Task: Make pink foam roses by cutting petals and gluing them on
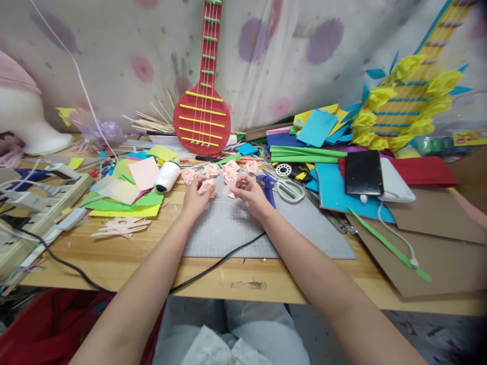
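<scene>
Pale pink paper flower [208, 189] is in your left hand [195, 198], over the grey cutting mat [236, 233] toward its far side; left grip grasps it, fingers bent round the flower. Right grip: your right hand [249, 193] pinches a pink paper piece [229, 189], near the flower, small gap between. Just behind is a cluster of pink flowers [231, 169], close to your fingertips. Risks, judging from this: squeezing hard could crumple the flower; pushing forward could knock the cluster; swinging right could bump the blue tool [269, 188], probably a glue gun, or the scissors [290, 191] just beyond. The black cord [216, 265] passes beneath both forearms, so a dragging arm could snag it. Most room lies toward you, over the mat's near half, up to the front edge of the desk [152, 258]. Left side is tighter: white cylinder [167, 176], stacked paper sheets [125, 203]. Right side, brown cardboard [433, 263] reaches close to the front edge.
</scene>
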Demonstrator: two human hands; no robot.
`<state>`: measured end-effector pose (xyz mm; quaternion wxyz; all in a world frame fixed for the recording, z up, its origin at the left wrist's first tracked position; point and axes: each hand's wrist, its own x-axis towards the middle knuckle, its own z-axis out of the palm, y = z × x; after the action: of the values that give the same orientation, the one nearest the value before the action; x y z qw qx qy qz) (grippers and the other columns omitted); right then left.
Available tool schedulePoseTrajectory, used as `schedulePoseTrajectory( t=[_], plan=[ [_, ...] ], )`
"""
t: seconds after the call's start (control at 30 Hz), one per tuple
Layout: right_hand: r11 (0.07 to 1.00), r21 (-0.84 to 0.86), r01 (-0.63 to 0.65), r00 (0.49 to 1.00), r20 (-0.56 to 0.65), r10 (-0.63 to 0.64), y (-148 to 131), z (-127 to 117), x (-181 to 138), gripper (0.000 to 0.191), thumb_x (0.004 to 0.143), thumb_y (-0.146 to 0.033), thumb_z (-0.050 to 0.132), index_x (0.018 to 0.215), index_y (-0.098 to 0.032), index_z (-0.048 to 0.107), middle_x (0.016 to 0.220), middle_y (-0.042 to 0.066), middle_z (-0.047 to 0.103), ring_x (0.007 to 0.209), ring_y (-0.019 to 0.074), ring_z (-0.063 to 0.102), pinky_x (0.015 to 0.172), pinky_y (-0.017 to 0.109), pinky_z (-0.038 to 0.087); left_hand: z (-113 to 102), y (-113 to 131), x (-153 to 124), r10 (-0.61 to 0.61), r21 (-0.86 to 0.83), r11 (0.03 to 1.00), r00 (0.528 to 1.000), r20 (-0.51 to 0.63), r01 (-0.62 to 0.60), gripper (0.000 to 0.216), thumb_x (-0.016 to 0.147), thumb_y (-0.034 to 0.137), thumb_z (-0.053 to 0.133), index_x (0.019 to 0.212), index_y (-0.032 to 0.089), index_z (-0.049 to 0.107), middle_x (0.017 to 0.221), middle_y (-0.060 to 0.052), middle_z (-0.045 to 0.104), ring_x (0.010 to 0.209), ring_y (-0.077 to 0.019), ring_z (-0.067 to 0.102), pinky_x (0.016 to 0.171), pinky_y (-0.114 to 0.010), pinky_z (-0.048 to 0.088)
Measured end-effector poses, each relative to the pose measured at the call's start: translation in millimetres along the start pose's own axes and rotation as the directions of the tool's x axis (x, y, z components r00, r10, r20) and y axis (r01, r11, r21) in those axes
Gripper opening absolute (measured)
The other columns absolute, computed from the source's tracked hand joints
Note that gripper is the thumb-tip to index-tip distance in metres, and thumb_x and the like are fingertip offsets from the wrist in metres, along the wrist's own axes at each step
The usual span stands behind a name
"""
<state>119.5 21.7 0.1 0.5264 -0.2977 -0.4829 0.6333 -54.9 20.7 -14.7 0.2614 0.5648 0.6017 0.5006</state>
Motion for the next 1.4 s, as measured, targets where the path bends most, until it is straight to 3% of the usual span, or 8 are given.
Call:
schedulePoseTrajectory(
  t=[0.1, 0.2, 0.3, 0.4, 0.57, 0.83, 1.0, 1.4],
  plan=[
    [0.992, 0.098, -0.08, 0.995, 0.072, 0.073, -7.6, -0.3, -2.7, 0.036, 0.054, -0.024, 0.073, 0.076, -0.021, 0.045, 0.064, -0.007, 0.049, 0.055, 0.0059, 0.044, 0.052, 0.02, 0.032, 1.8, 10.9, -2.7, -0.15, -0.315, 0.938, 0.989, 0.002, 0.143, 0.034, 0.065, 0.029, 0.067, 0.095, 0.019, 0.056, 0.098, -0.005, 0.06, 0.094, -0.0187, 0.057, 0.085, -0.034, 0.045],
    [0.978, 0.121, -0.169, 0.976, 0.161, 0.149, -11.6, -1.8, -3.9, 0.037, 0.053, -0.022, 0.073, 0.078, -0.021, 0.046, 0.065, -0.006, 0.051, 0.054, 0.0063, 0.044, 0.052, 0.02, 0.031, 3.0, 17.8, -7.7, -0.256, -0.588, 0.712, 0.921, 0.292, 0.384, 0.033, 0.067, 0.027, 0.065, 0.097, 0.019, 0.053, 0.089, -0.003, 0.061, 0.08, -0.016, 0.061, 0.072, -0.032, 0.05],
    [0.973, 0.098, -0.208, 0.965, 0.18, 0.188, -10.9, -2.4, -2.3, 0.038, 0.053, -0.022, 0.074, 0.078, -0.02, 0.046, 0.063, -0.006, 0.051, 0.052, 0.0054, 0.043, 0.049, 0.019, 0.028, 3.8, 19.7, -10.9, -0.253, -0.616, 0.568, 0.828, 0.501, 0.546, 0.027, 0.073, 0.031, 0.061, 0.094, 0.016, 0.056, 0.087, -0.005, 0.063, 0.074, -0.0143, 0.061, 0.068, -0.031, 0.052],
    [0.982, 0.036, -0.186, 0.973, 0.144, 0.179, -9.2, -1.0, 1.7, 0.039, 0.051, -0.023, 0.075, 0.077, -0.02, 0.044, 0.062, -0.007, 0.049, 0.051, 0.0051, 0.042, 0.048, 0.019, 0.027, 5.4, 19.9, -11.2, -0.263, -0.612, 0.515, 0.79, 0.554, 0.6, 0.034, 0.08, 0.045, 0.05, 0.092, 0.014, 0.057, 0.089, -0.007, 0.064, 0.075, -0.0161, 0.062, 0.068, -0.033, 0.053],
    [0.975, -0.155, -0.161, 0.98, 0.094, 0.177, -9.9, 4.6, 10.3, 0.042, 0.051, -0.025, 0.073, 0.076, -0.02, 0.04, 0.06, -0.009, 0.05, 0.048, 0.0046, 0.042, 0.046, 0.018, 0.026, 10.7, 19.2, -10.8, -0.249, -0.622, 0.547, 0.818, 0.518, 0.56, 0.047, 0.082, 0.056, 0.039, 0.092, 0.014, 0.058, 0.092, -0.009, 0.065, 0.079, -0.0182, 0.062, 0.071, -0.033, 0.051],
    [0.894, -0.389, -0.223, 0.969, 0.009, 0.245, -25.1, 12.4, 19.8, 0.038, 0.054, -0.017, 0.068, 0.078, -0.02, 0.04, 0.061, -0.007, 0.054, 0.051, 0.0066, 0.048, 0.048, 0.018, 0.03, 11.2, 14.8, -12.1, -0.155, -0.634, 0.582, 0.835, 0.528, 0.509, 0.046, 0.079, 0.056, 0.046, 0.096, 0.015, 0.06, 0.082, -0.005, 0.065, 0.074, -0.0163, 0.06, 0.068, -0.03, 0.049],
    [0.815, -0.504, -0.287, 0.954, -0.072, 0.292, -32.5, 18.8, 18.9, 0.033, 0.058, -0.011, 0.066, 0.078, -0.019, 0.04, 0.057, -0.007, 0.05, 0.048, 0.0062, 0.045, 0.045, 0.019, 0.029, 10.9, 13.4, -13.1, -0.172, -0.648, 0.561, 0.838, 0.518, 0.515, 0.044, 0.076, 0.055, 0.051, 0.092, 0.015, 0.06, 0.083, -0.005, 0.065, 0.076, -0.017, 0.06, 0.071, -0.031, 0.049],
    [0.71, -0.636, -0.302, 0.952, -0.166, 0.256, -32.5, 17.8, 20.7, 0.032, 0.057, -0.014, 0.066, 0.076, -0.019, 0.041, 0.061, -0.006, 0.048, 0.053, 0.007, 0.044, 0.049, 0.019, 0.03, 12.4, 14.7, -16.4, -0.216, -0.622, 0.613, 0.86, 0.462, 0.488, 0.028, 0.065, 0.03, 0.068, 0.087, 0.019, 0.056, 0.084, -0.002, 0.058, 0.072, -0.0131, 0.057, 0.071, -0.03, 0.047]
  ],
)
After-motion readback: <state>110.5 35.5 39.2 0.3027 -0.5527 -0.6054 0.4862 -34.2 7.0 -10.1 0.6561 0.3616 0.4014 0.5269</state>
